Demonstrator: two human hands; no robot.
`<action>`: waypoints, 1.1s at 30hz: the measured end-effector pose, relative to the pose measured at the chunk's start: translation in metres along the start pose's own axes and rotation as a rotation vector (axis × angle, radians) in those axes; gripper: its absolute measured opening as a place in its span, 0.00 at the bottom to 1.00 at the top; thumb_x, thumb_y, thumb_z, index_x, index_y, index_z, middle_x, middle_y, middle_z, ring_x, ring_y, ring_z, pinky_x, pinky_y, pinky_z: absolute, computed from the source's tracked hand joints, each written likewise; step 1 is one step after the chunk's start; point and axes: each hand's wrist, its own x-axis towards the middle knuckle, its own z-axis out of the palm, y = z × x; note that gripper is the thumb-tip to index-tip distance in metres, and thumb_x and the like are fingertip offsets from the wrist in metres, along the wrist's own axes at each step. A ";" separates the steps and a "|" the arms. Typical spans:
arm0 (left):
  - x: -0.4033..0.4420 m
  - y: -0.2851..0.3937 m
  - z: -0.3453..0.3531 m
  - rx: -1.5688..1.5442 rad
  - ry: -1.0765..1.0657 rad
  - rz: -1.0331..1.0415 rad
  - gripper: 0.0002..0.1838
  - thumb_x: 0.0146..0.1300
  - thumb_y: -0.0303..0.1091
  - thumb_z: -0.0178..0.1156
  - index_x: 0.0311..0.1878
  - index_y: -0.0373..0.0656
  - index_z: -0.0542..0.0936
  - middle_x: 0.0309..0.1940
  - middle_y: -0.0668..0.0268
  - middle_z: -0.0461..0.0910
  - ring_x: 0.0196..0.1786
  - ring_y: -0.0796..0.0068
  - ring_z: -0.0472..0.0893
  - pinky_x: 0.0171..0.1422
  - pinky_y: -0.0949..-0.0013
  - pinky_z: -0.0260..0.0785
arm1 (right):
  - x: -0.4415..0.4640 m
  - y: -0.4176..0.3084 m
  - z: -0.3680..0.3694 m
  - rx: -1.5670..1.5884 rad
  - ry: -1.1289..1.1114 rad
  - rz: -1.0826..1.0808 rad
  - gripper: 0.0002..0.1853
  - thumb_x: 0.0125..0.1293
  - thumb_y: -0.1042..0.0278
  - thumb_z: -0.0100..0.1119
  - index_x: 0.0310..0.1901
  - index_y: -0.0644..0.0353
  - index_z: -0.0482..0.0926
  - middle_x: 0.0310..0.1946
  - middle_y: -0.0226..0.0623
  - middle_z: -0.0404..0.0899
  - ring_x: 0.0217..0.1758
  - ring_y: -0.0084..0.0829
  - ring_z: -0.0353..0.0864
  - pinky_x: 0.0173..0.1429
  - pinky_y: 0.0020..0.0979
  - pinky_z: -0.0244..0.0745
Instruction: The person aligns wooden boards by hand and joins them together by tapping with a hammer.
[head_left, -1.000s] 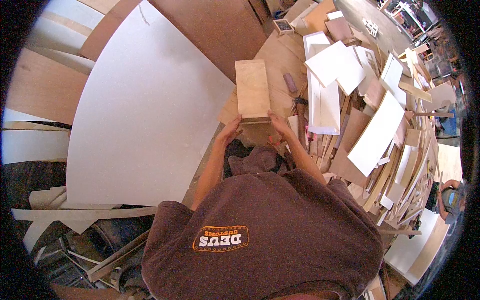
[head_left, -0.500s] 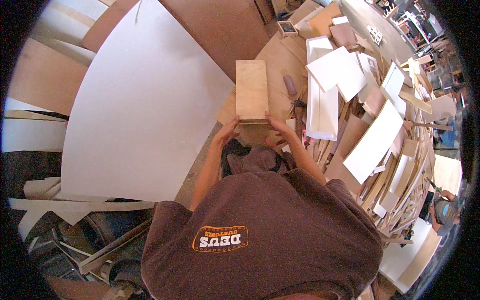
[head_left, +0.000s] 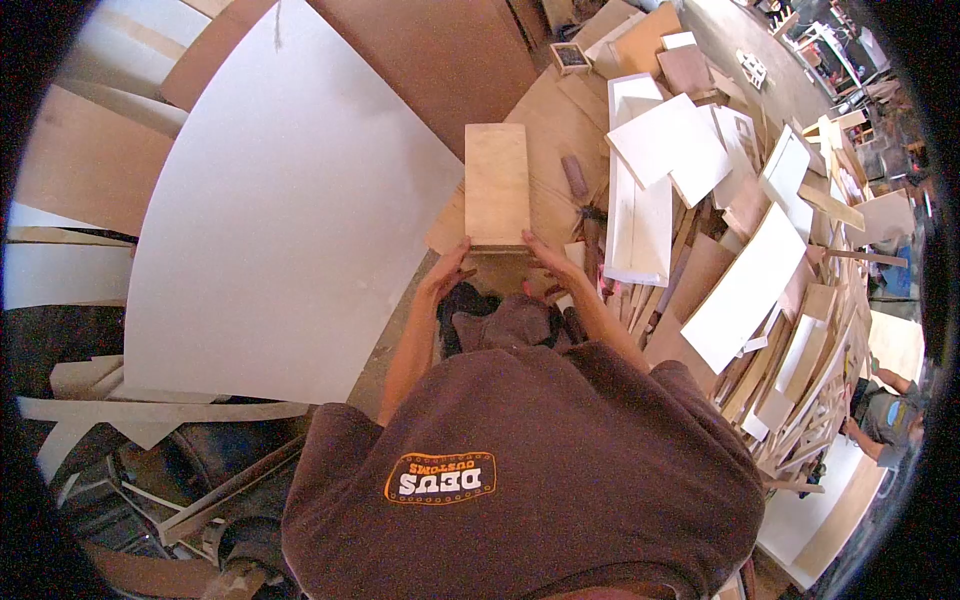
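A rectangular plywood piece [head_left: 497, 185] lies in front of me, its long side pointing away from my body. A layered edge shows along its near end. My left hand [head_left: 449, 270] is closed on the near left corner, and my right hand [head_left: 552, 262] grips the near right corner. The undersides of the fingers are partly hidden. Beneath and beyond the piece is a larger plywood surface [head_left: 560, 115]. A short brown block [head_left: 574, 176] rests to its right, and what looks like a hammer [head_left: 593, 232] is close to my right hand.
A big white curved-edge panel [head_left: 280, 220] fills the left side. On the right, white boards [head_left: 745, 287] and several wood offcuts are heaped. A small framed box [head_left: 570, 58] stands at the back. Another person [head_left: 888, 418] is at the far right edge.
The plywood piece and both hands have shifted very slightly left and toward me in the view. Both hands keep their hold. The person at far right has moved their arms.
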 end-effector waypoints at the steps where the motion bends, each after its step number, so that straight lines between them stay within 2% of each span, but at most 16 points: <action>1: 0.004 -0.002 -0.003 0.006 -0.001 -0.005 0.45 0.66 0.68 0.48 0.76 0.46 0.53 0.77 0.61 0.48 0.78 0.59 0.46 0.75 0.38 0.45 | 0.005 0.005 0.001 -0.009 0.007 -0.022 0.54 0.56 0.17 0.43 0.75 0.50 0.53 0.73 0.46 0.56 0.68 0.52 0.67 0.68 0.62 0.53; 3: 0.001 0.002 0.001 0.016 -0.003 -0.015 0.46 0.65 0.68 0.48 0.75 0.46 0.54 0.77 0.61 0.49 0.78 0.58 0.47 0.75 0.38 0.46 | 0.026 0.026 0.003 -0.046 0.048 -0.054 0.53 0.58 0.19 0.45 0.74 0.52 0.55 0.72 0.46 0.57 0.68 0.51 0.67 0.68 0.59 0.57; 5: -0.018 0.024 0.025 0.044 0.130 -0.017 0.46 0.64 0.69 0.50 0.75 0.45 0.56 0.76 0.60 0.51 0.78 0.57 0.49 0.73 0.38 0.50 | 0.033 0.033 0.004 -0.067 0.087 -0.061 0.51 0.59 0.21 0.46 0.74 0.54 0.57 0.72 0.47 0.58 0.68 0.49 0.67 0.68 0.56 0.60; 8: 0.003 0.005 0.007 0.136 0.160 -0.061 0.46 0.63 0.69 0.52 0.73 0.44 0.59 0.74 0.59 0.56 0.77 0.56 0.52 0.72 0.37 0.52 | 0.034 0.033 0.005 -0.014 0.045 -0.118 0.49 0.61 0.24 0.48 0.73 0.57 0.58 0.70 0.47 0.62 0.69 0.47 0.66 0.65 0.49 0.68; 11: 0.010 -0.005 0.006 0.100 0.212 -0.036 0.44 0.64 0.67 0.53 0.72 0.43 0.62 0.73 0.59 0.59 0.76 0.57 0.54 0.70 0.40 0.57 | 0.054 0.058 0.008 -0.026 0.113 -0.195 0.46 0.63 0.28 0.50 0.71 0.58 0.62 0.68 0.48 0.65 0.69 0.46 0.66 0.63 0.46 0.72; 17: 0.013 -0.008 0.006 0.089 0.296 -0.057 0.42 0.63 0.65 0.56 0.70 0.42 0.64 0.70 0.61 0.62 0.73 0.59 0.60 0.67 0.44 0.63 | -0.004 0.003 0.008 -0.066 0.185 -0.097 0.51 0.55 0.19 0.50 0.66 0.60 0.70 0.62 0.47 0.71 0.61 0.42 0.73 0.49 0.40 0.75; 21: 0.017 -0.009 0.003 0.090 0.307 -0.072 0.40 0.63 0.64 0.57 0.68 0.42 0.68 0.67 0.62 0.67 0.70 0.61 0.63 0.65 0.48 0.65 | -0.007 -0.004 0.009 -0.049 0.172 -0.068 0.55 0.52 0.16 0.49 0.67 0.60 0.68 0.59 0.48 0.73 0.54 0.44 0.77 0.46 0.43 0.71; 23: 0.029 -0.023 -0.007 0.029 0.332 -0.035 0.34 0.62 0.61 0.61 0.59 0.40 0.75 0.54 0.62 0.76 0.57 0.64 0.73 0.56 0.55 0.71 | -0.001 0.001 0.011 -0.035 0.195 -0.076 0.55 0.52 0.16 0.50 0.67 0.60 0.67 0.59 0.48 0.73 0.53 0.45 0.77 0.47 0.45 0.70; 24: 0.029 -0.020 -0.008 0.029 0.331 -0.036 0.34 0.62 0.61 0.61 0.59 0.40 0.75 0.54 0.62 0.76 0.57 0.64 0.73 0.56 0.55 0.71 | 0.003 0.004 0.012 -0.018 0.203 -0.083 0.55 0.51 0.16 0.51 0.67 0.60 0.67 0.59 0.48 0.73 0.52 0.45 0.78 0.48 0.46 0.70; 26: 0.028 -0.015 -0.008 0.032 0.356 -0.095 0.27 0.61 0.55 0.66 0.49 0.40 0.78 0.38 0.65 0.77 0.42 0.68 0.75 0.45 0.61 0.72 | 0.008 0.011 0.011 -0.002 0.210 -0.092 0.55 0.51 0.16 0.52 0.67 0.60 0.67 0.59 0.48 0.73 0.51 0.45 0.78 0.49 0.47 0.69; 27: 0.027 -0.014 -0.007 0.031 0.356 -0.094 0.27 0.61 0.55 0.66 0.49 0.40 0.78 0.38 0.65 0.77 0.42 0.68 0.75 0.45 0.61 0.72 | 0.004 0.008 0.009 0.032 0.182 -0.079 0.55 0.51 0.17 0.53 0.67 0.59 0.67 0.59 0.48 0.73 0.51 0.45 0.78 0.51 0.48 0.69; 29: 0.026 -0.012 -0.003 -0.140 0.319 -0.071 0.22 0.60 0.50 0.68 0.44 0.40 0.78 0.31 0.67 0.73 0.34 0.70 0.73 0.39 0.63 0.72 | -0.003 -0.001 0.009 0.063 0.154 -0.067 0.54 0.50 0.18 0.54 0.68 0.58 0.67 0.60 0.48 0.73 0.52 0.45 0.77 0.52 0.49 0.68; 30: 0.029 -0.014 -0.002 -0.140 0.318 -0.070 0.22 0.60 0.50 0.68 0.44 0.40 0.78 0.31 0.67 0.73 0.34 0.70 0.73 0.39 0.63 0.72 | 0.000 0.000 0.010 0.043 0.171 -0.064 0.54 0.51 0.18 0.54 0.68 0.56 0.66 0.60 0.47 0.73 0.54 0.46 0.77 0.53 0.50 0.68; 32: 0.035 -0.019 0.000 -0.326 0.282 -0.046 0.22 0.67 0.51 0.60 0.49 0.41 0.77 0.36 0.60 0.80 0.34 0.66 0.78 0.35 0.65 0.74 | 0.003 0.005 0.009 0.023 0.190 -0.061 0.53 0.51 0.18 0.55 0.68 0.55 0.66 0.61 0.47 0.72 0.55 0.46 0.77 0.54 0.51 0.68; 33: 0.039 -0.025 -0.004 -0.325 0.282 -0.047 0.22 0.67 0.51 0.60 0.49 0.41 0.77 0.36 0.60 0.80 0.34 0.66 0.78 0.35 0.65 0.74 | -0.001 0.002 0.009 0.045 0.177 -0.048 0.53 0.51 0.18 0.55 0.68 0.55 0.66 0.61 0.47 0.72 0.55 0.47 0.77 0.54 0.52 0.67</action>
